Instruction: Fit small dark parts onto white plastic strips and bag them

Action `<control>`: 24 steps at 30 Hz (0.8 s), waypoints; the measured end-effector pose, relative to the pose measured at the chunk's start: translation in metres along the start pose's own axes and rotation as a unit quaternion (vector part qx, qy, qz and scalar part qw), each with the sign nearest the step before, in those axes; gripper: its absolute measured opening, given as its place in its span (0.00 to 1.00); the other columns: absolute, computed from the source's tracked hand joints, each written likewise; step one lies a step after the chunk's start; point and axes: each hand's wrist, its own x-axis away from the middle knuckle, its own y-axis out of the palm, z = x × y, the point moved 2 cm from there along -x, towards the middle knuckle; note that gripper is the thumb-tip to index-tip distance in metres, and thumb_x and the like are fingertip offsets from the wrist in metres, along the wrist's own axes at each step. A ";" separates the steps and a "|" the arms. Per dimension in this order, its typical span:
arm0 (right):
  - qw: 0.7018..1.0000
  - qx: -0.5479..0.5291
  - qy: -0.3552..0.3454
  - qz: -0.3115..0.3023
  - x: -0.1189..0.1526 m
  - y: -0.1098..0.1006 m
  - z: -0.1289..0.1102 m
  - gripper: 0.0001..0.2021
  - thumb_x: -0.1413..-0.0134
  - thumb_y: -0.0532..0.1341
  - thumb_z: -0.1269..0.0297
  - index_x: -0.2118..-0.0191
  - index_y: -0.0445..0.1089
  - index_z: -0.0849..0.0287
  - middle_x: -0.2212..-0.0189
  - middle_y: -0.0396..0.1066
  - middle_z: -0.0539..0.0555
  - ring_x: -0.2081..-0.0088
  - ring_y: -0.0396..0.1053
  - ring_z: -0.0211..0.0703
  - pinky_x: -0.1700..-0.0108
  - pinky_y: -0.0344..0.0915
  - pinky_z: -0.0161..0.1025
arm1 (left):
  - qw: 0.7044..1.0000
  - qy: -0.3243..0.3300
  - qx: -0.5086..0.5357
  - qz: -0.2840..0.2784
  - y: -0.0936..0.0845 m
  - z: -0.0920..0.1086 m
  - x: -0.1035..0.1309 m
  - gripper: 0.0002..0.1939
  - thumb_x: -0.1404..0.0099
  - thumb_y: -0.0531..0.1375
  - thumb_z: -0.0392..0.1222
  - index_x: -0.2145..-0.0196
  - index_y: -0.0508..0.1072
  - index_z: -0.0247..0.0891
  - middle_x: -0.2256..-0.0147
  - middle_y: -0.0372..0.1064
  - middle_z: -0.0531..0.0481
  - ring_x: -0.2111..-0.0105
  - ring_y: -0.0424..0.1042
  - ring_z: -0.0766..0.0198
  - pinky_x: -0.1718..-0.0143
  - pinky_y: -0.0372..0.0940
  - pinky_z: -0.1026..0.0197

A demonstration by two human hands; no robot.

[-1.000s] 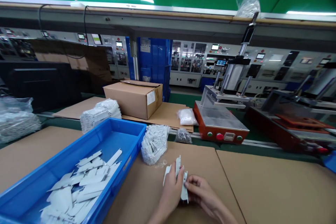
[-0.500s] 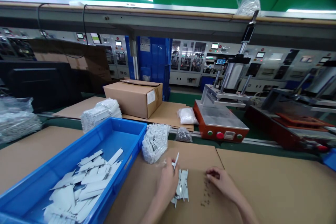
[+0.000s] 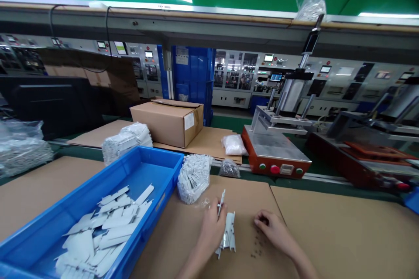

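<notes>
White metal: left hand (image 3: pixel 211 226) pinches one thin plate (image 3: pixel 221 201) upright, fingers closed on its lower end, tip poking up past the knuckles.
Under that grip: a small stack (image 3: pixel 227 235) of the same plates lies flat on the cardboard (image 3: pixel 327 235), touching the left hand's right edge.
Right hand: right hand (image 3: pixel 273 231) sits well right of the stack, palm down, fingertips curled together onto tiny dark screws (image 3: pixel 258 244) scattered on the cardboard; whether one is pinched, cannot tell.
Between hands: bare cardboard, hands apart, screws just by the right fingertips.
Just beyond the left hand: clear bag (image 3: pixel 194 178) stuffed with white plates, standing near the plate's tip.
Left of the grip: blue bin (image 3: pixel 147 170), loose white plates (image 3: pixel 104 226) heaped in its near half.
Past the bin: another wrapped bundle (image 3: pixel 126 141) of white parts, then a brown box (image 3: pixel 168 122).
Far from the grip, ahead and right: little dark bag (image 3: pixel 229 168), white bag (image 3: pixel 233 144), and an orange-based press (image 3: pixel 278 152) with red and green buttons.
Far left: grey bagged parts (image 3: pixel 22 150) at the bench edge.
</notes>
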 end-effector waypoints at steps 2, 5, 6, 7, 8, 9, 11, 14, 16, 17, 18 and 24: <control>0.999 -0.035 0.006 0.006 -0.001 -0.001 0.000 0.06 0.56 0.55 0.64 0.78 0.64 0.59 0.82 0.64 0.47 0.78 0.61 0.38 0.73 0.57 0.34 | 1.000 0.001 0.005 -0.005 0.000 0.001 0.000 0.11 0.39 0.44 0.45 0.71 0.60 0.38 0.76 0.62 0.52 0.73 0.62 0.64 0.72 0.53 0.65; 0.994 -0.110 0.006 0.009 -0.002 -0.003 -0.006 0.06 0.56 0.56 0.63 0.77 0.64 0.59 0.80 0.65 0.48 0.76 0.62 0.39 0.72 0.58 0.34 | 1.000 -0.001 0.023 -0.019 0.000 0.003 0.001 0.11 0.39 0.45 0.45 0.71 0.61 0.38 0.75 0.63 0.52 0.74 0.63 0.64 0.72 0.53 0.65; 0.991 -0.136 0.009 0.010 -0.001 -0.004 -0.009 0.06 0.56 0.56 0.62 0.77 0.64 0.59 0.80 0.65 0.49 0.75 0.63 0.40 0.72 0.58 0.34 | 0.999 -0.001 0.031 -0.023 0.000 0.004 0.001 0.11 0.40 0.45 0.45 0.71 0.61 0.38 0.75 0.64 0.52 0.74 0.63 0.64 0.72 0.53 0.65; 0.987 -0.162 0.012 0.012 -0.001 -0.005 -0.013 0.06 0.56 0.57 0.62 0.76 0.64 0.59 0.80 0.65 0.49 0.74 0.63 0.40 0.71 0.59 0.34 | 0.999 -0.001 0.038 -0.024 0.000 0.004 0.002 0.11 0.40 0.46 0.45 0.71 0.62 0.37 0.75 0.64 0.52 0.74 0.63 0.65 0.72 0.54 0.65; 0.982 -0.188 0.017 0.014 0.000 -0.007 -0.016 0.06 0.57 0.58 0.62 0.76 0.64 0.59 0.79 0.65 0.49 0.74 0.63 0.40 0.71 0.59 0.34 | 0.999 -0.002 0.044 -0.025 0.001 0.003 0.002 0.11 0.40 0.46 0.45 0.71 0.62 0.37 0.75 0.64 0.52 0.74 0.63 0.65 0.72 0.54 0.65; 0.976 -0.215 0.023 0.017 0.001 -0.008 -0.020 0.06 0.57 0.59 0.62 0.75 0.64 0.59 0.79 0.66 0.49 0.74 0.64 0.40 0.71 0.59 0.34 | 0.998 -0.003 0.051 -0.024 0.002 0.003 0.001 0.11 0.41 0.47 0.46 0.72 0.63 0.37 0.75 0.64 0.52 0.74 0.63 0.65 0.72 0.54 0.65; 0.961 -0.275 0.029 0.025 0.003 -0.010 -0.026 0.06 0.58 0.60 0.63 0.74 0.63 0.59 0.77 0.66 0.49 0.72 0.65 0.40 0.69 0.59 0.34 | 0.997 -0.018 0.074 -0.017 0.005 0.000 0.000 0.11 0.43 0.49 0.46 0.72 0.64 0.37 0.76 0.63 0.52 0.74 0.63 0.65 0.72 0.55 0.66; 0.926 -0.377 0.016 0.028 0.005 -0.007 -0.035 0.07 0.59 0.62 0.64 0.72 0.63 0.58 0.74 0.66 0.49 0.67 0.65 0.40 0.64 0.60 0.34 | 0.982 -0.098 0.158 -0.037 0.015 -0.005 -0.001 0.12 0.46 0.53 0.48 0.74 0.64 0.36 0.84 0.57 0.57 0.83 0.58 0.70 0.80 0.53 0.68; 0.906 -0.424 0.001 0.012 0.006 -0.001 -0.041 0.08 0.59 0.63 0.65 0.72 0.63 0.57 0.73 0.67 0.49 0.65 0.65 0.40 0.61 0.59 0.34 | 0.956 -0.155 0.236 -0.085 0.023 -0.006 0.000 0.13 0.48 0.54 0.51 0.74 0.63 0.36 0.88 0.48 0.62 0.89 0.49 0.74 0.86 0.46 0.70; 0.900 -0.437 -0.004 -0.002 0.006 0.003 -0.044 0.08 0.59 0.63 0.65 0.71 0.63 0.57 0.73 0.67 0.49 0.65 0.65 0.40 0.61 0.59 0.35 | 0.942 -0.168 0.270 -0.109 0.026 -0.006 0.000 0.14 0.49 0.55 0.51 0.73 0.62 0.36 0.89 0.45 0.64 0.90 0.45 0.75 0.87 0.43 0.70; 0.897 -0.441 -0.008 -0.014 0.007 0.007 -0.048 0.08 0.59 0.63 0.65 0.71 0.63 0.58 0.72 0.67 0.50 0.65 0.65 0.40 0.61 0.59 0.35 | 0.932 -0.170 0.297 -0.123 0.028 -0.005 0.001 0.15 0.49 0.55 0.52 0.72 0.61 0.36 0.90 0.43 0.65 0.91 0.42 0.76 0.88 0.41 0.70; 0.908 -0.415 -0.034 -0.038 0.007 0.029 -0.054 0.10 0.62 0.65 0.64 0.73 0.63 0.59 0.73 0.68 0.51 0.67 0.65 0.41 0.62 0.60 0.36 | 0.929 -0.147 0.320 -0.115 0.026 -0.002 -0.001 0.16 0.52 0.58 0.51 0.75 0.60 0.36 0.91 0.45 0.66 0.92 0.43 0.77 0.90 0.40 0.70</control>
